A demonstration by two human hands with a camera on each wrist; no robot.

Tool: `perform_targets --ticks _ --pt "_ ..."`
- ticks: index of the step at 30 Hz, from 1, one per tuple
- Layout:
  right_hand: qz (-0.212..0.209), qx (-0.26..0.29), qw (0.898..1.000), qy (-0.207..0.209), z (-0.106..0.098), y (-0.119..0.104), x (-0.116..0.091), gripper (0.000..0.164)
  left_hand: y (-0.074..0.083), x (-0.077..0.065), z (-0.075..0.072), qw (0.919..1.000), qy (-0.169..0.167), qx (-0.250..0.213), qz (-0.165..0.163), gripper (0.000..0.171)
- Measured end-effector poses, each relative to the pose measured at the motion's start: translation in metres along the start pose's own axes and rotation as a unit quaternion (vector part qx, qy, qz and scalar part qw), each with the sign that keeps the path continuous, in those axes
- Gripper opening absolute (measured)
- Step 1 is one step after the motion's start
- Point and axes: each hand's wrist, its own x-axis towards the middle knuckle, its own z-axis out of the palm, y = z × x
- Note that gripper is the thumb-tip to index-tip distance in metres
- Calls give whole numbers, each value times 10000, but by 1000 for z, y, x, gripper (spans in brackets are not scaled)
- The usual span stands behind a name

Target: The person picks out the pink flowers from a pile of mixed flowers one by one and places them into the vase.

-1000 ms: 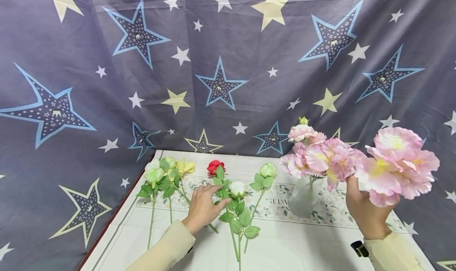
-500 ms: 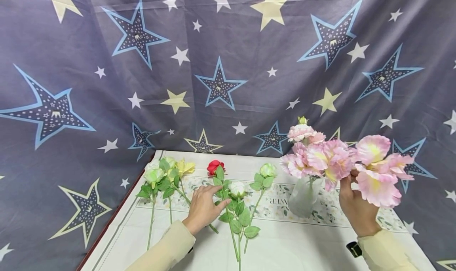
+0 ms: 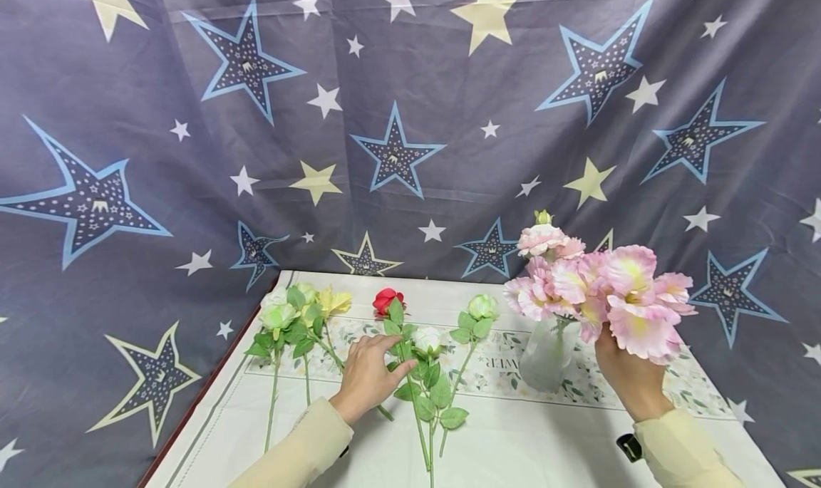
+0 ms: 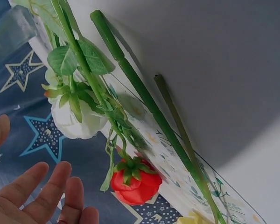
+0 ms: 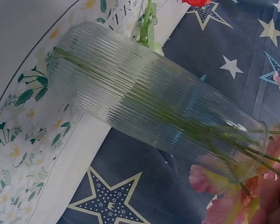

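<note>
My right hand (image 3: 631,374) is behind a large pink flower (image 3: 641,310), pinching it just below the bloom; most of the fingers are hidden by petals. Beside it stands a ribbed clear glass vase (image 5: 154,102) with several green stems inside and more pink blooms (image 3: 545,281) above its mouth. In the right wrist view my fingertips (image 5: 273,200) are close to the vase rim. My left hand (image 3: 368,374) lies low over the table with relaxed, spread fingers, beside the stem of a red rose (image 4: 136,183) and a white rose (image 4: 78,114). Nothing is in its grasp.
On the table's left lie pale green roses (image 3: 277,314) and a yellow flower (image 3: 333,300). A pale green rose (image 3: 482,307) lies left of the vase. A floral printed runner (image 3: 494,381) crosses the white tablecloth (image 3: 513,445). A star-patterned curtain (image 3: 442,68) hangs behind.
My right hand has moved left with the pink flower, bringing it up against the other blooms over the vase, and the bloom has turned. My left hand has stayed in place.
</note>
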Motion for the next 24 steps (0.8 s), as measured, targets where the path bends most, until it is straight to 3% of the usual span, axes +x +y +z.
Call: perform_targets --ticks 8,18,24 --pt "248 -124 9985 -465 6 4 -8 20 0 -1 -1 10000 46 -34 56 50" --pt "334 -252 9966 -713 16 6 -12 9 0 0 0 10000 9 7 12 50" --pt "304 -113 9949 -954 20 6 -13 18 -1 -1 1 10000 2 50 40 50"
